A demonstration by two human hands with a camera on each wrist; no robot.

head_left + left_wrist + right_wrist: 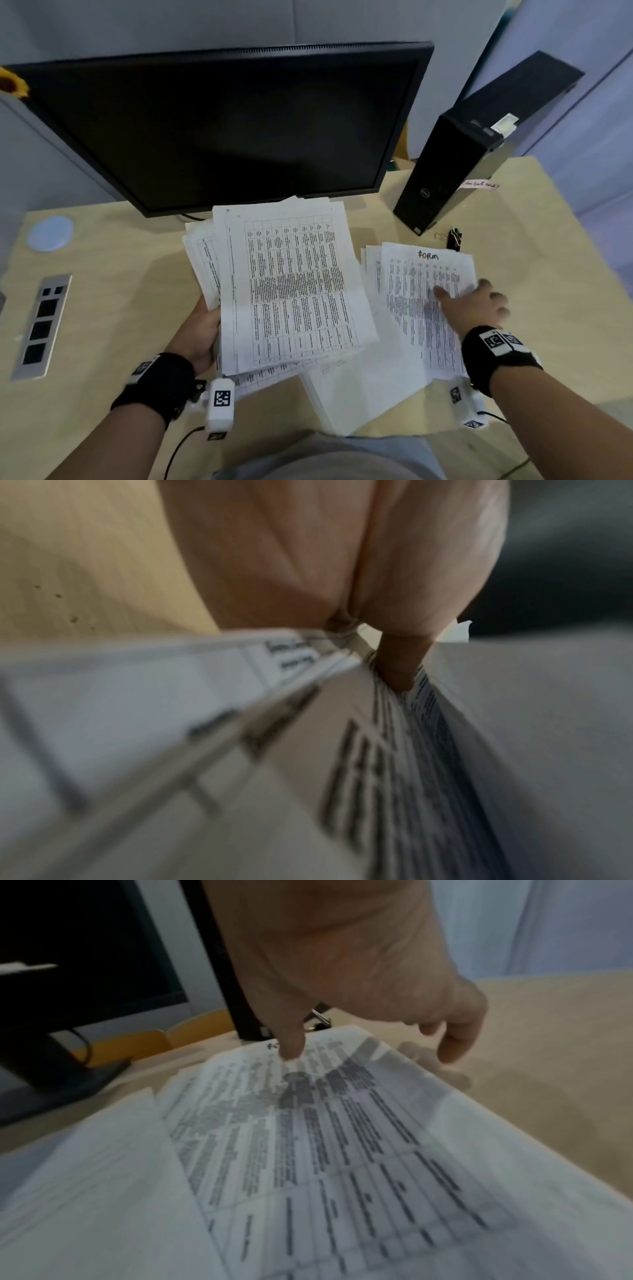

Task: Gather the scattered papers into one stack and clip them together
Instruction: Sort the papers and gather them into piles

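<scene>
My left hand [202,329] grips a thick, uneven stack of printed table sheets [294,281] by its left edge, lifted over the desk in front of the monitor. In the left wrist view a finger [399,666] is tucked between the sheets [171,723]. A second pile topped by a sheet marked "FORM" [421,308] lies flat at the right. My right hand [479,305] is on it, thumb [291,1047] pressing the top sheet [325,1150], the other fingers loosely bent past its right edge. A black binder clip [455,238] lies beyond that pile.
A dark monitor [219,130] stands at the back and a black computer tower [455,171] at the back right, close to the clip. A blank white sheet [359,387] overhangs the wooden desk's [120,274] front edge. A round white disc [49,233] and a socket panel [42,325] sit left.
</scene>
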